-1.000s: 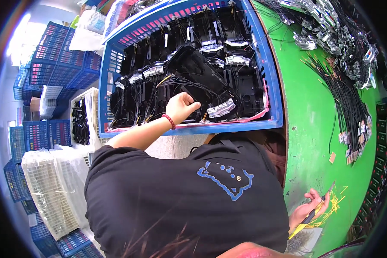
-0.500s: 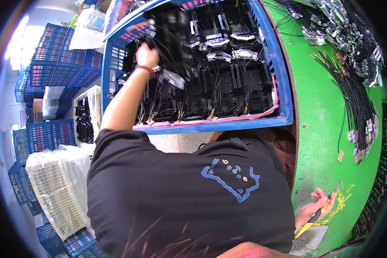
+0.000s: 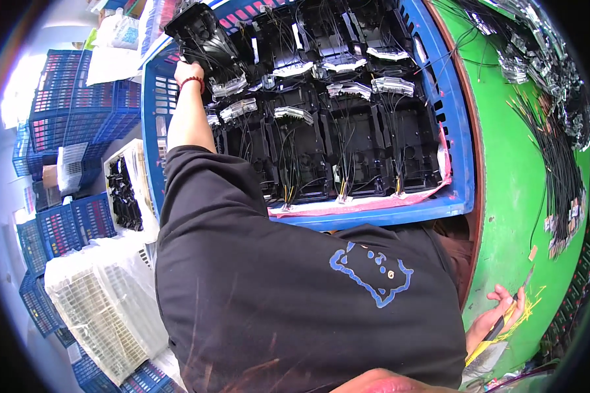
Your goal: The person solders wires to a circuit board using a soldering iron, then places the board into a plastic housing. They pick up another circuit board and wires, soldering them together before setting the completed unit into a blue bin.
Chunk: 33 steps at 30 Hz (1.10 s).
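Observation:
My left hand [image 3: 189,72], with a dark red bead bracelet on its wrist, grips the edge of a black plastic housing [image 3: 206,40] that has thin black wires and a silvery connector strip. The housing is tilted at the far left corner of a blue crate [image 3: 373,214]. Rows of similar black housings [image 3: 354,141] with wires and pale strips lie inside the crate. At the lower right, my right hand [image 3: 486,321] is closed around a slim tool [image 3: 498,326] with a black and yellow handle and a thin grey tip. Its exact kind is unclear.
On the green tabletop [image 3: 508,216] lie a bundle of black cables [image 3: 557,177], a pile of silvery parts [image 3: 544,62] and yellow wire bits [image 3: 531,311]. Stacked blue crates [image 3: 65,98] and a plastic-wrapped cream crate [image 3: 98,314] stand left.
My left hand has moved left and farther out, carrying the black housing to the crate's far left corner. My right hand still holds the slim tool.

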Available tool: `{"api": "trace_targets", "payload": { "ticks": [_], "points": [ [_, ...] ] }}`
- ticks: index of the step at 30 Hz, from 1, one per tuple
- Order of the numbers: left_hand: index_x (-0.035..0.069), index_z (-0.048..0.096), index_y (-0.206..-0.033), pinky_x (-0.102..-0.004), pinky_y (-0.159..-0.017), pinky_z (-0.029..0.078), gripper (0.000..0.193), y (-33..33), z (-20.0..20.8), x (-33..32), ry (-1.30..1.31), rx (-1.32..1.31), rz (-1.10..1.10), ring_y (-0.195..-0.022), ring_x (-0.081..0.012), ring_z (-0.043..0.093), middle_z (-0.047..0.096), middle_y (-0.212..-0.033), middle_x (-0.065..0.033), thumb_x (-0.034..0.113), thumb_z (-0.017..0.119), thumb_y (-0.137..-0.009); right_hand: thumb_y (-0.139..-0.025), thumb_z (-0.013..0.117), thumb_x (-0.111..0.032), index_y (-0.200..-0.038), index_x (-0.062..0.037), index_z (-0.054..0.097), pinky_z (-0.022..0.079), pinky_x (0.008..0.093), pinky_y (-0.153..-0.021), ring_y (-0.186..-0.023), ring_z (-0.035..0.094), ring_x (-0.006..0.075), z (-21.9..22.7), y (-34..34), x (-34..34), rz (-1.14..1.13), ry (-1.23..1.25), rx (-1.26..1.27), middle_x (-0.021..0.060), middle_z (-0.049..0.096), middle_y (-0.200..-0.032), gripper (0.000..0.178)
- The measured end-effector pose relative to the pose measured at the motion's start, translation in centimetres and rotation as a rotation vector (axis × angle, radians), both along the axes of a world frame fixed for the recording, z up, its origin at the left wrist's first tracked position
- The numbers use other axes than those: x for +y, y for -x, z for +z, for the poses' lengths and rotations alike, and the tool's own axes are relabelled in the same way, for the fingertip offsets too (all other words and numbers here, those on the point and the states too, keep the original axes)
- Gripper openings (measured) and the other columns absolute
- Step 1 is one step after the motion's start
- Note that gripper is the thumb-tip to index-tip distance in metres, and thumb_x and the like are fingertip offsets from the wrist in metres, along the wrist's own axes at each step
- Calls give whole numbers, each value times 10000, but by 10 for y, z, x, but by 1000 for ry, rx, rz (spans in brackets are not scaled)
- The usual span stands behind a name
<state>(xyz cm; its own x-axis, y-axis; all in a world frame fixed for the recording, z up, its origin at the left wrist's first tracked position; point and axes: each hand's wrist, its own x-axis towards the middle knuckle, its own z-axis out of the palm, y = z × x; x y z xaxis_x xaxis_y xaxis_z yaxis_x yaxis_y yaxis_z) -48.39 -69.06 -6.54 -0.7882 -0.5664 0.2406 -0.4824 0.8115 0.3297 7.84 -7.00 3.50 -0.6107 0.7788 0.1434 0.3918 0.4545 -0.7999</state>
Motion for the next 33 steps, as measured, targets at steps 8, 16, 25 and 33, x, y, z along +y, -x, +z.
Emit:
{"api": "trace_targets", "payload": {
  "ticks": [8,16,25,33],
  "points": [
    [-15,593,-1164,-405,-976,468,466,14,-27,6,141,-404,-138,-1144,-344,576,601,-1191,-239,261,666,-795,-997,415,-174,-1293,29,429,439,302,-732,-730,533,169,3,23,-12,17,46,-30,146,634,-919,359],
    [50,428,-1338,-420,-1020,422,448,20,-90,34,-79,-465,-122,-1229,-368,505,518,-1309,-246,104,410,-893,-992,443,-182,-1306,15,425,434,290,-723,-712,535,157,9,19,-10,-45,57,-108,133,634,-898,371],
    [-42,400,-1350,-474,-1055,364,728,28,-92,77,144,78,-371,-1320,-406,370,407,-1391,-285,548,375,-923,-928,572,-148,-1175,-2,517,494,261,-561,-575,600,154,-18,8,-6,-52,176,190,144,664,-772,292],
    [-103,497,-1246,-432,-1001,405,774,77,-80,96,-17,-127,-315,-1135,-372,550,581,-1219,-244,530,630,-820,-916,555,-20,-1142,15,556,541,268,-558,-710,680,186,-12,-12,18,6,69,292,81,610,-725,229]
  ]
}}
